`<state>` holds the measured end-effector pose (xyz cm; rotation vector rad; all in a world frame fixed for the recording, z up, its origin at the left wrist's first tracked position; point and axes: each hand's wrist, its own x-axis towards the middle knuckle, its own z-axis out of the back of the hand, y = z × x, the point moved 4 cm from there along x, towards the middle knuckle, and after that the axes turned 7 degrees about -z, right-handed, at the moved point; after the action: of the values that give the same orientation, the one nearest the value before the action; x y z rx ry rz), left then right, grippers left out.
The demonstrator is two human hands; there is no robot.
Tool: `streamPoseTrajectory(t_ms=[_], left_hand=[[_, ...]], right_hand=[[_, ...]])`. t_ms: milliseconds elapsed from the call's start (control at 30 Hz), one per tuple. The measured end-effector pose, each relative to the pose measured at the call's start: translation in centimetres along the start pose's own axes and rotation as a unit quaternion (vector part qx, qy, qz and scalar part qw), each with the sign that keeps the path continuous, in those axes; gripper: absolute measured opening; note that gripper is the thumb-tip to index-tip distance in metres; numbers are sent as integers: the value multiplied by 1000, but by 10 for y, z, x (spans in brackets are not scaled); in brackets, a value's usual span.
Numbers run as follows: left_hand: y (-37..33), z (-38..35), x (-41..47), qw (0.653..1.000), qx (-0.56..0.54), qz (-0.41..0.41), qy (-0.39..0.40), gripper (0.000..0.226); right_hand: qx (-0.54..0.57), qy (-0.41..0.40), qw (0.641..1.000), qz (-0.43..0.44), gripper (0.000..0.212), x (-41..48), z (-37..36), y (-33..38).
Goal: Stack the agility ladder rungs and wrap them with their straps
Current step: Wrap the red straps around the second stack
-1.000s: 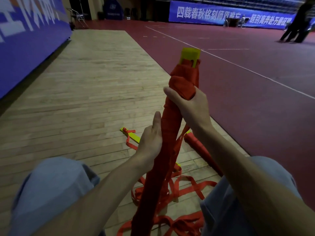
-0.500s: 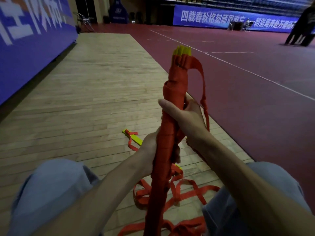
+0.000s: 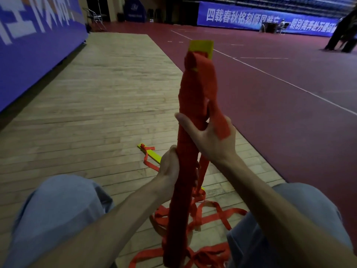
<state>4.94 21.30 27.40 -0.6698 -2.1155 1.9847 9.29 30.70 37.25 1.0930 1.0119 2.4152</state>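
Observation:
A tall bundle of stacked yellow rungs (image 3: 201, 47) stands upright between my knees, wound in orange strap (image 3: 195, 97) so that only the yellow top shows. My left hand (image 3: 170, 167) grips the bundle low down. My right hand (image 3: 208, 140) holds it higher, thumb across the front, and a length of strap (image 3: 220, 122) runs from the bundle over my fingers. Loose orange strap (image 3: 216, 215) lies tangled on the floor at the bundle's foot. One yellow rung (image 3: 152, 154) lies flat on the wood behind my left hand, a strap knotted to its end.
I sit on a wooden floor strip (image 3: 108, 97) with my knees (image 3: 58, 206) either side. Red court flooring (image 3: 289, 89) lies to the right, a blue banner wall (image 3: 34, 43) to the left. People (image 3: 343, 33) stand at the far right.
The bundle has turned so the flat yellow rung end faces me. The hanging strap loop on the right has been drawn in against the bundle and over my right hand's fingers.

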Motion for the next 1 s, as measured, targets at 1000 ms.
streamPoseTrajectory(t_ms=[1000], left_hand=[[-5, -16, -14, 986, -70, 12, 153, 77]], right_hand=[[112, 54, 982, -144, 51, 9, 5, -18]])
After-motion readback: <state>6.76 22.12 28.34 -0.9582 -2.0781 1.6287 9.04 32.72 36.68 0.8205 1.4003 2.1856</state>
